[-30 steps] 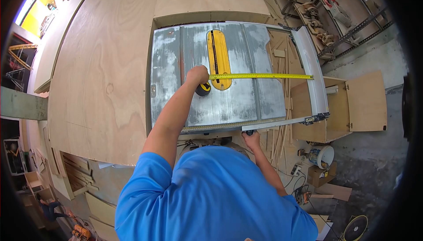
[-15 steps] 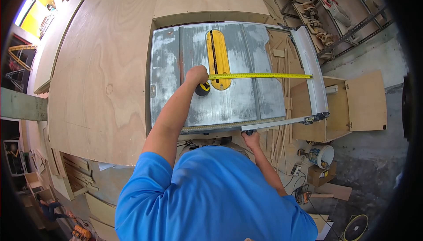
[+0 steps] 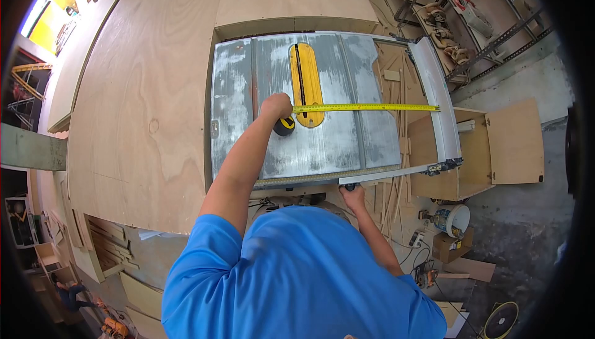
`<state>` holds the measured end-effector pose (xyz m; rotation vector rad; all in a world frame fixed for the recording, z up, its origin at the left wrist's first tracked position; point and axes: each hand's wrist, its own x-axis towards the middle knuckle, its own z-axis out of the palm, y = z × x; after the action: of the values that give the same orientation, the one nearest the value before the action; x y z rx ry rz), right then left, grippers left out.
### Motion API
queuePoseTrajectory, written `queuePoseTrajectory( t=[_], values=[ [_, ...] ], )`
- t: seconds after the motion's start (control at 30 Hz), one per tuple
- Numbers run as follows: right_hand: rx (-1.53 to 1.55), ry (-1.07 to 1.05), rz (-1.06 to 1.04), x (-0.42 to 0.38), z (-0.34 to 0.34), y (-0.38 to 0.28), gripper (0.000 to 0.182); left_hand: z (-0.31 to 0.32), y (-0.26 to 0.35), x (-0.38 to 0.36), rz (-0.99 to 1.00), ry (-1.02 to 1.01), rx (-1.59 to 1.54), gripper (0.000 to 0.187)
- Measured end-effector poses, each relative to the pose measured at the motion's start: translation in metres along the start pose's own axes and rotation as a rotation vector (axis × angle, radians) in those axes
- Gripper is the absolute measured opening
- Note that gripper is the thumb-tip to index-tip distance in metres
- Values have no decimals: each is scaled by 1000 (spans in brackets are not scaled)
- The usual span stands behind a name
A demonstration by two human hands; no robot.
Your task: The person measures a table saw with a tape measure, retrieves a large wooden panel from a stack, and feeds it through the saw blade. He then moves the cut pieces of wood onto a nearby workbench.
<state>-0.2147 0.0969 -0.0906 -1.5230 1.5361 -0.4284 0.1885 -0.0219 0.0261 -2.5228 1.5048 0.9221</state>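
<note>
Tape measure gripped in left hand, yellow blade reaching rightward
Blade lies crosswise over desk to rail; right hand, nearer that rail, closed around black handle

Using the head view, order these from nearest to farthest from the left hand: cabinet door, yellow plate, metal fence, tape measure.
From the left hand:
1. Tape measure, in its grip.
2. Yellow plate, just right.
3. Metal fence, well right.
4. Cabinet door, beyond the fence.
</note>
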Motion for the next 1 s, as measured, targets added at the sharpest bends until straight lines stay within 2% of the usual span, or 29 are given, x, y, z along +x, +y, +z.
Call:
queuePoseTrajectory(
  t=[1.0],
  values=[
    [-8,-7,2,3,2,10,25,0,1,-2,-8,9,-17,29]
  ],
)
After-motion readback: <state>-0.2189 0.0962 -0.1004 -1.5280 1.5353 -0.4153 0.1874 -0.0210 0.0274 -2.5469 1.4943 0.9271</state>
